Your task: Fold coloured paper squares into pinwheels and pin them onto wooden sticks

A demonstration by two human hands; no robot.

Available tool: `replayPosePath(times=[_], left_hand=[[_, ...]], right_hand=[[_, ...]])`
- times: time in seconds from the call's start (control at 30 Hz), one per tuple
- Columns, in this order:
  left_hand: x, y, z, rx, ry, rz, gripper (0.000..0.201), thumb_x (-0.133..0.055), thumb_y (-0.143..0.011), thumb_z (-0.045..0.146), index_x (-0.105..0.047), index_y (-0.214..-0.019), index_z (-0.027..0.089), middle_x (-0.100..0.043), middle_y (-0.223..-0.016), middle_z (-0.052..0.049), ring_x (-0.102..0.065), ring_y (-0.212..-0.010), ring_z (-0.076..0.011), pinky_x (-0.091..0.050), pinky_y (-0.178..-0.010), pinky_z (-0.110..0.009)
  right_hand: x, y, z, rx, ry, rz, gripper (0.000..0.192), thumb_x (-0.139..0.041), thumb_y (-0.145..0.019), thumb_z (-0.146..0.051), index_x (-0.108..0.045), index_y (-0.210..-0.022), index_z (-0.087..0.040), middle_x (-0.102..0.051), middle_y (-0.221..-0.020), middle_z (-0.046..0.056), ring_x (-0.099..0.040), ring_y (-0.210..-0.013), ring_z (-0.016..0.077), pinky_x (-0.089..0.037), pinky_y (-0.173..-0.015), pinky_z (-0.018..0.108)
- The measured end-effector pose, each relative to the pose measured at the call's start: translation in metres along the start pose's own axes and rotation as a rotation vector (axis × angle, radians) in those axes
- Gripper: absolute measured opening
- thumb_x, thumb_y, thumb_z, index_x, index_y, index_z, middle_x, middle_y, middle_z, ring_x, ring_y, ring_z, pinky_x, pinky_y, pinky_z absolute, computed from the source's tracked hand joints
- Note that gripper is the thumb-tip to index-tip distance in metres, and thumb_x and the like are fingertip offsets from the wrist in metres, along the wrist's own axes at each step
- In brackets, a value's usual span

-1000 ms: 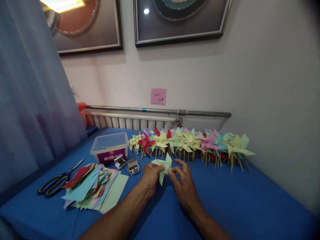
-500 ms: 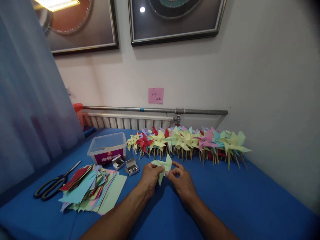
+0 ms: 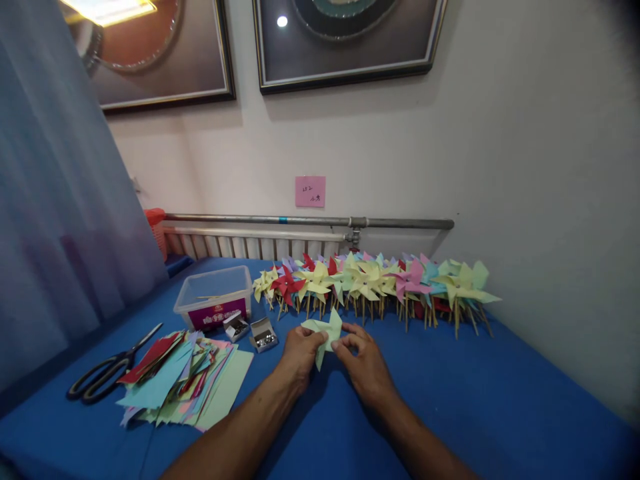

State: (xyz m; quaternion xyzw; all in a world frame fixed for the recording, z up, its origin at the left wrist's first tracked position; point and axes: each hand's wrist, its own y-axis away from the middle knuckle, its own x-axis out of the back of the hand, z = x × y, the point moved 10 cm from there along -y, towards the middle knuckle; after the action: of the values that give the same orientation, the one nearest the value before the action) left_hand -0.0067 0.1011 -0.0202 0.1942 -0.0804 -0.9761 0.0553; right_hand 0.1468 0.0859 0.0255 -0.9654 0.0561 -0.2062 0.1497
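A pale green paper pinwheel [image 3: 332, 327] with folded blades is held up between my two hands, above the blue cloth. My left hand [image 3: 301, 350] is closed on it, the thumb pressed near its centre. On the other side, my right hand [image 3: 363, 357] pinches its right edge with thumb and index finger. No stick shows on this pinwheel. Just left of my left hand are two small open boxes, one with shiny silver pins [image 3: 263, 335] and one with darker contents [image 3: 236, 328].
Finished pinwheels on sticks [image 3: 367, 280] stand crowded along the back. At left lie a pile of coloured paper [image 3: 185, 380] and black-handled scissors [image 3: 107, 370]. A clear plastic tub [image 3: 215, 293] holds a few thin sticks. Behind runs a metal pipe [image 3: 310, 220] above a radiator.
Hardly anything differs. The view has shifted very slightly; both hands keep the same hold on the green pinwheel.
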Motion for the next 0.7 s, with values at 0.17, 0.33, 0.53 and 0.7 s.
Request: replayPosePath(times=[0.17, 0.33, 0.53, 0.7], left_hand=[[-0.0004, 0.0015, 0.0000, 0.007, 0.026, 0.002, 0.033, -0.087, -0.051, 0.028, -0.062, -0.067, 0.014, -0.065, -0.056, -0.002, -0.054, -0.047, -0.0119, -0.039, -0.049, -0.024], [-0.0046, 0.0021, 0.0002, 0.009, 0.049, -0.038, 0.032, -0.087, -0.050, 0.027, -0.063, -0.067, 0.013, -0.065, -0.056, -0.002, -0.055, -0.048, -0.0117, -0.040, -0.051, -0.024], [-0.0091, 0.0037, 0.0012, 0.008, 0.038, -0.077, 0.034, -0.088, -0.048, 0.028, -0.067, -0.068, 0.011, -0.067, -0.058, -0.004, -0.055, -0.047, -0.0113, -0.040, -0.050, -0.024], [-0.0051, 0.0019, 0.0008, 0.000, 0.029, -0.060, 0.033, -0.089, -0.050, 0.029, -0.065, -0.066, 0.012, -0.065, -0.054, -0.002, -0.052, -0.044, -0.0104, -0.039, -0.047, -0.023]], right_hand=[[0.0029, 0.0048, -0.0074, 0.021, -0.006, 0.059, 0.023, -0.062, -0.081, -0.040, -0.070, -0.066, -0.024, -0.066, -0.130, 0.014, -0.055, -0.128, 0.0339, -0.037, -0.111, 0.050], [-0.0015, 0.0031, -0.0085, 0.026, -0.001, 0.030, 0.023, -0.061, -0.080, -0.037, -0.067, -0.062, -0.024, -0.065, -0.130, 0.013, -0.055, -0.127, 0.0332, -0.039, -0.110, 0.047], [-0.0013, -0.0008, -0.0038, -0.005, 0.013, -0.002, 0.022, -0.063, -0.077, -0.035, -0.066, -0.059, -0.024, -0.065, -0.133, 0.014, -0.051, -0.134, 0.0342, -0.036, -0.114, 0.049], [0.0000, 0.0007, -0.0053, -0.014, -0.022, 0.015, 0.019, -0.064, -0.076, -0.040, -0.068, -0.068, -0.023, -0.070, -0.126, 0.014, -0.055, -0.130, 0.0341, -0.037, -0.112, 0.049]])
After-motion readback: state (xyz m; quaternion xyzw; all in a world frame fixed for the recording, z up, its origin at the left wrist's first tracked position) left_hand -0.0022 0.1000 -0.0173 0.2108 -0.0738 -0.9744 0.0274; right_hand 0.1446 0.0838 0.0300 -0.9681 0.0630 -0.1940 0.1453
